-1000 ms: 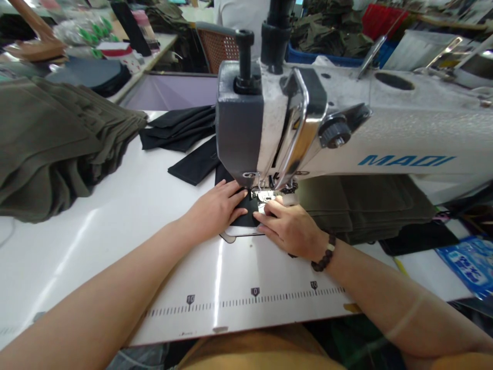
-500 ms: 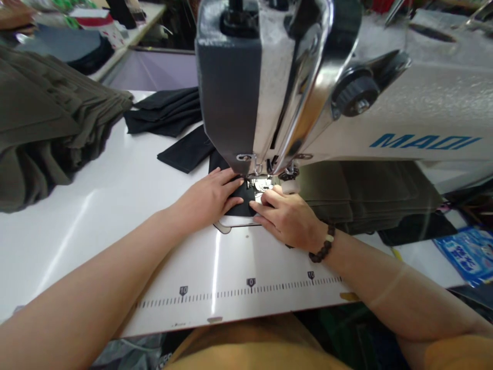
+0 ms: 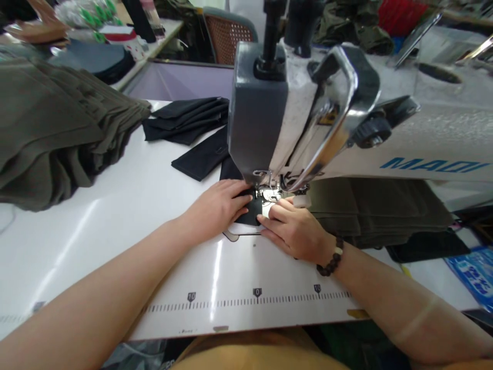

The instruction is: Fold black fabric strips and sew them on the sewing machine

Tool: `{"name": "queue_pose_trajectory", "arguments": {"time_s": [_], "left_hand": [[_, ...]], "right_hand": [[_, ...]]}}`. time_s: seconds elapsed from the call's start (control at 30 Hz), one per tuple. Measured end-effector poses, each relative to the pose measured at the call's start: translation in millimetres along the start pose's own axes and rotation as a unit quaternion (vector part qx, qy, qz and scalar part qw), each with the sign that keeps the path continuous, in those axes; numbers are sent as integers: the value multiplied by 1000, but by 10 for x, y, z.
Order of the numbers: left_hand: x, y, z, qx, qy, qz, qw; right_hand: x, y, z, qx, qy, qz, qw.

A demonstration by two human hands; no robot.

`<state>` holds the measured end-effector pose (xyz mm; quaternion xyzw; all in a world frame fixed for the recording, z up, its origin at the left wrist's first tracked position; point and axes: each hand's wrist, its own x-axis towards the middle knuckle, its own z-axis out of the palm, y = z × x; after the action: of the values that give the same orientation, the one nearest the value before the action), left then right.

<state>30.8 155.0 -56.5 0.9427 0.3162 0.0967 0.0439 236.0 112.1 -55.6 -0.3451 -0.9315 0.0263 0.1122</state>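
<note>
Under the presser foot (image 3: 269, 194) of a sewing machine (image 3: 258, 110) lies a black fabric piece (image 3: 252, 209). My left hand (image 3: 215, 208) rests flat on its left part, fingers stretched toward the foot. From the right, my right hand (image 3: 296, 228) has its fingers bent and close together, with the foremost fingertip at the fabric's right edge; the thumb side is partly hidden. A dark bead bracelet (image 3: 331, 257) circles the right wrist. The fabric's far end passes behind the machine head.
Black fabric pieces (image 3: 188, 121) lie behind my left hand. A stack of olive-brown fabric (image 3: 46, 123) covers the left side, and another olive stack (image 3: 370, 210) lies under the machine arm. A printed scale (image 3: 246, 300) runs along the table's front edge.
The view has shifted, so the machine and hands appear lower and farther right, and more of the background shows. Both hands keep nearly the same place on the black fabric.
</note>
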Motion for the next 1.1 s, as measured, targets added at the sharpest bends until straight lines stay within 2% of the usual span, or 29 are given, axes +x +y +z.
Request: {"name": "queue_pose_trajectory", "arguments": {"time_s": [0.13,0.37,0.77,1.1], "left_hand": [[-61,73,-59,-53,-41,70,995],[-39,63,-50,-75,-23,54,995],[60,-78,35,-72,19,20,997],[121,-137,80,-58,35,6,998]], "right_hand": [[-14,-3,4,20,24,-28,999],[-3,0,13,15,30,-3,999],[96,-42,25,-28,3,110,994],[99,-51,12,-28,-10,116,993]]}}
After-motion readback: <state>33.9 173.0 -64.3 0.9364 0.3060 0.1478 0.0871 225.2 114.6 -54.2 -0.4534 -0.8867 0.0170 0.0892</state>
